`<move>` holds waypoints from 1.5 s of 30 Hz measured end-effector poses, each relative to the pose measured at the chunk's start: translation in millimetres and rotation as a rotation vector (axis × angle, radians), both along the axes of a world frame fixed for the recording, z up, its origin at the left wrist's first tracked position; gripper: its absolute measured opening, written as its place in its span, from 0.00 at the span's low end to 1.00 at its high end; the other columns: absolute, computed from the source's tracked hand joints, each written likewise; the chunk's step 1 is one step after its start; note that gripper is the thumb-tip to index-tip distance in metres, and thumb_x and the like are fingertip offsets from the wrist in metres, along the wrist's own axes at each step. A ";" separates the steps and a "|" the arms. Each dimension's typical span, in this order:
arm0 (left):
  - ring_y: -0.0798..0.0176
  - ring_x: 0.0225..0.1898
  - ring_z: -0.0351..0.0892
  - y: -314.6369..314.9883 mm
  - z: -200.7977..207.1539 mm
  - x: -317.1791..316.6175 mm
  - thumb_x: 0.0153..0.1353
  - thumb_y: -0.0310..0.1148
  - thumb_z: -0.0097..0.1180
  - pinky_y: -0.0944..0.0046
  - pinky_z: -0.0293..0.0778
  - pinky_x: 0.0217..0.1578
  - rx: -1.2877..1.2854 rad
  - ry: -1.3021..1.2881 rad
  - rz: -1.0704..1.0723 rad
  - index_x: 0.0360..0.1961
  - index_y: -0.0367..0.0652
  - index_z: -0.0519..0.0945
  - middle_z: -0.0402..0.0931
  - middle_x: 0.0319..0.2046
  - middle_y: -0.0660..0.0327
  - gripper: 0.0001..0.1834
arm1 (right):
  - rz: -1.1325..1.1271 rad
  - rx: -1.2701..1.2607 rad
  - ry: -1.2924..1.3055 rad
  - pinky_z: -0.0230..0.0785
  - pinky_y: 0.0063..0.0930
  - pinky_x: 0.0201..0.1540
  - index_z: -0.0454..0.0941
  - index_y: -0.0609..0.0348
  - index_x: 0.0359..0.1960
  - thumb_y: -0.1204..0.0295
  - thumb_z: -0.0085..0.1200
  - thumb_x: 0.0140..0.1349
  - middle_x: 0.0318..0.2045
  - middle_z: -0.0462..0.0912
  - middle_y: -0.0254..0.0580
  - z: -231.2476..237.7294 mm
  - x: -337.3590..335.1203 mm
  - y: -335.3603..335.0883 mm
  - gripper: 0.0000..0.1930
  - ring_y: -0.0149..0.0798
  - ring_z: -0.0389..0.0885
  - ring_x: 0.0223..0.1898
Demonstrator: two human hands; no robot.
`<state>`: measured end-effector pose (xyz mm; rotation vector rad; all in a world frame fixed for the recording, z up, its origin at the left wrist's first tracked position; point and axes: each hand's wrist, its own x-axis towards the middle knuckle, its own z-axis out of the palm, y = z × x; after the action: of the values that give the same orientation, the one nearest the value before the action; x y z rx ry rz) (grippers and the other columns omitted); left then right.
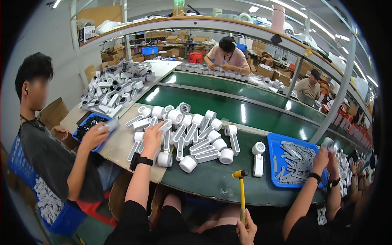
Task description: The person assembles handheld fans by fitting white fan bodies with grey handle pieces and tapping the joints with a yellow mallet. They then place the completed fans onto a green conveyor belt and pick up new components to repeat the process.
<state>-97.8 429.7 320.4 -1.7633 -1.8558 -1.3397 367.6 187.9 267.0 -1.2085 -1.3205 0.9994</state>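
Observation:
My left hand [152, 134], with a black watch on its wrist, reaches onto a pile of white handheld devices [196, 134] with round heads and slotted handles, and its fingers curl over one device at the pile's left side. My right hand [247, 229] is low by my lap, gripping the wooden handle of a small hammer [241, 185] that points up, its yellow head just above the dark green bench [212, 181]. One white device [258, 159] lies alone to the right of the hammer head.
A blue tray [275, 163] of grey flat parts sits at the right, where a co-worker's hands [326, 155] work. At the left a co-worker's hand [94, 134] hovers over a blue bin. Behind lie a green conveyor belt [245, 110], another heap of devices [116, 87] and two seated people.

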 end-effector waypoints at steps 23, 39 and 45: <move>0.38 0.60 0.66 -7.2 -2.1 327.2 0.54 0.33 0.64 0.48 0.66 0.61 -0.243 0.125 -0.839 0.56 0.46 0.77 0.64 0.62 0.42 0.26 | -0.174 -0.062 0.181 0.61 0.14 0.21 0.64 0.64 0.68 0.84 0.54 0.62 0.25 0.76 0.32 19.5 23.4 -9.3 0.31 0.20 0.69 0.19; 0.49 0.47 0.71 -0.6 -44.4 391.9 0.53 0.52 0.64 0.56 0.75 0.38 -0.322 0.483 -0.722 0.60 0.56 0.76 0.51 0.72 0.52 0.33 | -0.240 -0.093 0.243 0.59 0.15 0.19 0.63 0.63 0.69 0.81 0.54 0.64 0.25 0.75 0.31 15.1 37.5 -16.2 0.30 0.20 0.67 0.17; 0.47 0.47 0.71 -3.1 -46.6 395.5 0.51 0.45 0.68 0.56 0.81 0.36 -0.392 0.371 -0.582 0.42 0.47 0.74 0.60 0.66 0.50 0.22 | -0.268 -0.102 0.233 0.60 0.14 0.19 0.62 0.64 0.69 0.82 0.54 0.63 0.25 0.75 0.32 15.7 36.8 -15.0 0.31 0.20 0.68 0.17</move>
<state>297.6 426.6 273.8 -2.6834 -1.5270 -0.7260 404.4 173.0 282.7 -1.2652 -0.9089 0.9869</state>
